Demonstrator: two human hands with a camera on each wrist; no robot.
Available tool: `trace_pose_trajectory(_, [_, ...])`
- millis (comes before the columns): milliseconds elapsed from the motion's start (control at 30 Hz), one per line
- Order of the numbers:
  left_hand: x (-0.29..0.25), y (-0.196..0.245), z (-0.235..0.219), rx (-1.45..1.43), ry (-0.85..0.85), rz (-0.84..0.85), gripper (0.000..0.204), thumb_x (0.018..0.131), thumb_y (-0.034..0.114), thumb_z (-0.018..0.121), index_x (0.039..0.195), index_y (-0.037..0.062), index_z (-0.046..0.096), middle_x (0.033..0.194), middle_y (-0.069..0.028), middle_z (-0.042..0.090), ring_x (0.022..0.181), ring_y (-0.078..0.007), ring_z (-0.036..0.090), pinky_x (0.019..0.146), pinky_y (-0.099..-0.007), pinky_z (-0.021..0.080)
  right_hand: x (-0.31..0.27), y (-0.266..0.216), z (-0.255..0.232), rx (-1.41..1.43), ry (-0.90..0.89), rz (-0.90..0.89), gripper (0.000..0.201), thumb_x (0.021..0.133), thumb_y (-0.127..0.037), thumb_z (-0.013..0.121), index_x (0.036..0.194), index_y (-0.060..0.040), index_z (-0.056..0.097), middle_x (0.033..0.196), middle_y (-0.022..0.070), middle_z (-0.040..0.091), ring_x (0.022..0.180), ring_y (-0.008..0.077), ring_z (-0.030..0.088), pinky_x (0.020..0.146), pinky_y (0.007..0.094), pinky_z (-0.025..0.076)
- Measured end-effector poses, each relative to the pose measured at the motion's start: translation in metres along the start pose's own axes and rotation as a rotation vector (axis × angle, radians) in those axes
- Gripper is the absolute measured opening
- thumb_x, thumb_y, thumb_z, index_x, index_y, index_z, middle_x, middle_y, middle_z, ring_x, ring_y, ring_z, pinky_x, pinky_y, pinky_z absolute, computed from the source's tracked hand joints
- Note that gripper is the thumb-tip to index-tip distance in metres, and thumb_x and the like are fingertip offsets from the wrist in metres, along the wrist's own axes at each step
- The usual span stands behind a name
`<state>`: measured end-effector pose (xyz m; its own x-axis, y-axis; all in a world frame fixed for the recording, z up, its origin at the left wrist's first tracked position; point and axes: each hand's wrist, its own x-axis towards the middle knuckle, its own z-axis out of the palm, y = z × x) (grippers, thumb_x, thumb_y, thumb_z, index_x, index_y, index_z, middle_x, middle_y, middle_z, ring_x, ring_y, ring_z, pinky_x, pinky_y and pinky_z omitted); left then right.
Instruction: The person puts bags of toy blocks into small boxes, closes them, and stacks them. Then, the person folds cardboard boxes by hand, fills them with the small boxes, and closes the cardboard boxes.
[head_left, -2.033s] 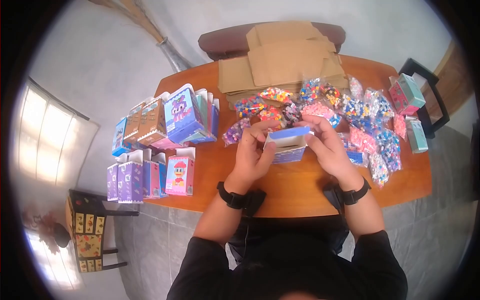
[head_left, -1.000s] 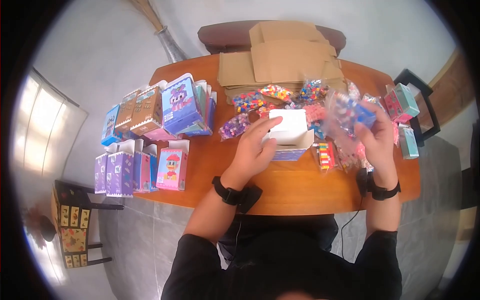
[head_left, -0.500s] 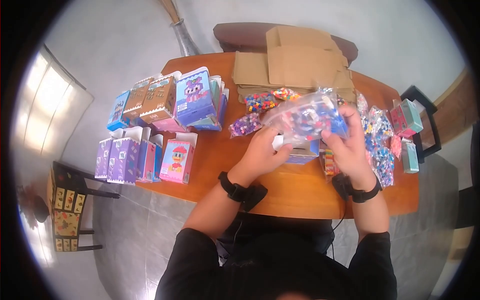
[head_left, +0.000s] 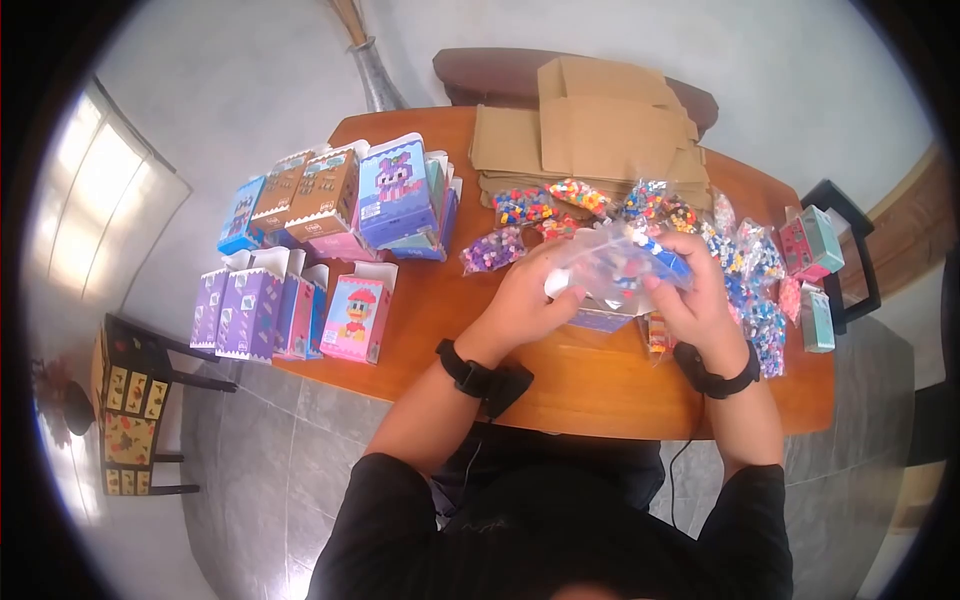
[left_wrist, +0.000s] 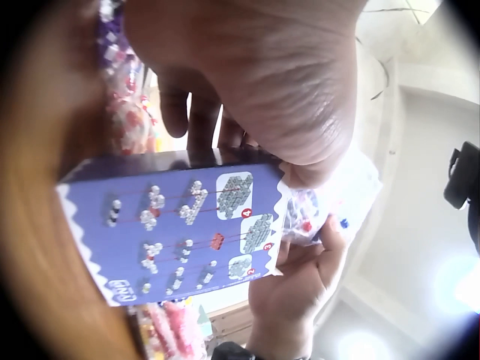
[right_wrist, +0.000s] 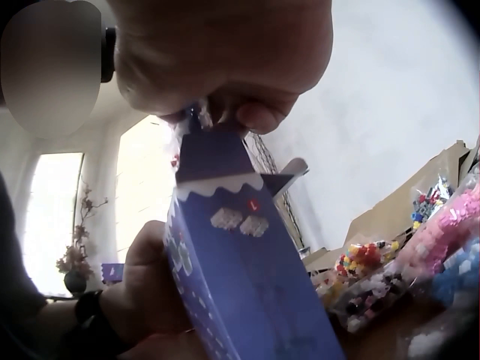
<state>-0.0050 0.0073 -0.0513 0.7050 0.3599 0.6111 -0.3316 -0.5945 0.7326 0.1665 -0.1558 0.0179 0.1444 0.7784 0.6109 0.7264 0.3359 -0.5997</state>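
Note:
A small purple-blue cardboard box (head_left: 600, 319) stands with its top open in front of the person. My left hand (head_left: 528, 302) grips its left side, the thumb near the top edge; brick-building diagrams cover the face of the box (left_wrist: 180, 229) in the left wrist view. My right hand (head_left: 700, 300) pinches a clear plastic bag of small bricks (head_left: 615, 262), with a blue part near the fingers. The bag lies over the box's opening and hides much of it. In the right wrist view, the right hand (right_wrist: 225, 60) is above the raised box flap (right_wrist: 217, 154).
Opened printed boxes (head_left: 395, 195) stand in rows on the left of the wooden table (head_left: 430, 330). Flattened brown cardboard (head_left: 610, 130) lies at the back. Several bags of coloured bricks (head_left: 765, 320) spread behind and right of the hands. Teal and pink boxes (head_left: 812, 245) stand far right.
The right hand went from the box to the bags on the right, picked up a bag of bricks and brought it left over the box. The left hand stayed by the box.

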Motion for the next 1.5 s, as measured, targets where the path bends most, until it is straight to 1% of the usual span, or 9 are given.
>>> trace_pose_trajectory(200, [-0.001, 0.003, -0.001, -0.094, -0.057, -0.123, 0.050, 0.083, 0.013, 0.068, 0.129, -0.0006, 0.057, 0.127, -0.0202, 0.060, 0.114, -0.0341, 0.060, 0.099, -0.0398, 0.047, 0.002, -0.010, -0.016, -0.073, -0.155, 0.126, 0.032, 0.079, -0.005, 0.070, 0.110, -0.0031, 0.061, 0.102, 0.0150, 0.067, 0.090, 0.0295, 0.067, 0.077, 0.0342, 0.052])
trace_pose_trajectory(267, [-0.002, 0.005, -0.001, -0.066, -0.077, -0.079, 0.051, 0.087, 0.013, 0.065, 0.134, -0.0033, 0.054, 0.125, -0.0142, 0.059, 0.115, -0.0220, 0.056, 0.100, -0.0329, 0.043, 0.008, -0.015, -0.018, -0.090, -0.216, 0.132, 0.033, 0.076, -0.005, 0.070, 0.109, -0.0033, 0.063, 0.102, 0.0151, 0.067, 0.090, 0.0306, 0.067, 0.078, 0.0354, 0.052])
trace_pose_trajectory(367, [-0.002, 0.005, -0.001, -0.072, -0.080, -0.101, 0.051, 0.086, 0.012, 0.066, 0.134, -0.0029, 0.054, 0.123, -0.0131, 0.059, 0.113, -0.0208, 0.056, 0.098, -0.0321, 0.044, 0.015, -0.024, -0.013, -0.318, -0.331, 0.086, 0.039, 0.072, -0.007, 0.073, 0.110, -0.0047, 0.064, 0.103, 0.0156, 0.067, 0.097, 0.0343, 0.064, 0.085, 0.0398, 0.050])
trace_pose_trajectory(533, [-0.001, 0.005, -0.001, -0.088, -0.059, -0.120, 0.050, 0.087, 0.011, 0.065, 0.133, -0.0025, 0.055, 0.122, -0.0129, 0.059, 0.112, -0.0206, 0.056, 0.098, -0.0321, 0.044, 0.011, -0.039, 0.003, -0.315, -0.143, 0.005, 0.037, 0.075, -0.010, 0.073, 0.111, -0.0079, 0.066, 0.104, 0.0144, 0.067, 0.104, 0.0375, 0.059, 0.094, 0.0458, 0.043])
trace_pose_trajectory(933, [-0.001, 0.007, 0.001, -0.064, -0.093, -0.058, 0.057, 0.083, 0.014, 0.072, 0.134, -0.0011, 0.054, 0.127, -0.0160, 0.059, 0.117, -0.0250, 0.057, 0.101, -0.0347, 0.043, 0.023, -0.038, 0.010, -0.510, -0.277, -0.071, 0.036, 0.072, -0.007, 0.073, 0.107, -0.0071, 0.065, 0.101, 0.0121, 0.065, 0.095, 0.0330, 0.061, 0.089, 0.0449, 0.046])
trace_pose_trajectory(1167, [-0.001, 0.003, 0.000, -0.107, -0.087, -0.064, 0.060, 0.083, 0.014, 0.076, 0.137, 0.0002, 0.053, 0.129, -0.0157, 0.058, 0.117, -0.0250, 0.057, 0.101, -0.0352, 0.044, 0.016, -0.041, 0.007, -0.301, -0.245, -0.047, 0.035, 0.074, -0.001, 0.071, 0.108, -0.0052, 0.063, 0.106, 0.0107, 0.063, 0.098, 0.0324, 0.062, 0.091, 0.0434, 0.047])
trace_pose_trajectory(1267, [-0.001, 0.007, -0.002, -0.069, -0.098, -0.076, 0.061, 0.083, 0.015, 0.076, 0.137, 0.0003, 0.053, 0.129, -0.0159, 0.058, 0.117, -0.0249, 0.057, 0.101, -0.0353, 0.043, 0.009, -0.033, -0.002, -0.040, -0.208, 0.210, 0.024, 0.077, 0.000, 0.070, 0.101, -0.0050, 0.066, 0.101, 0.0093, 0.065, 0.099, 0.0301, 0.062, 0.089, 0.0422, 0.048])
trace_pose_trajectory(1433, [-0.002, 0.006, 0.000, -0.074, -0.099, -0.073, 0.060, 0.084, 0.016, 0.076, 0.137, 0.0003, 0.053, 0.129, -0.0160, 0.058, 0.118, -0.0252, 0.056, 0.102, -0.0357, 0.043, 0.014, -0.029, 0.016, -0.352, -0.246, -0.105, 0.015, 0.077, -0.004, 0.073, 0.092, -0.0069, 0.069, 0.086, 0.0058, 0.068, 0.098, 0.0256, 0.063, 0.089, 0.0407, 0.046])
trace_pose_trajectory(1500, [-0.002, 0.003, 0.001, -0.091, -0.109, -0.090, 0.061, 0.084, 0.017, 0.076, 0.137, 0.0003, 0.052, 0.129, -0.0161, 0.058, 0.118, -0.0254, 0.056, 0.102, -0.0359, 0.043, 0.016, -0.029, 0.013, -0.403, -0.301, -0.087, 0.025, 0.074, -0.006, 0.076, 0.098, -0.0080, 0.068, 0.096, 0.0074, 0.067, 0.104, 0.0273, 0.061, 0.091, 0.0411, 0.046])
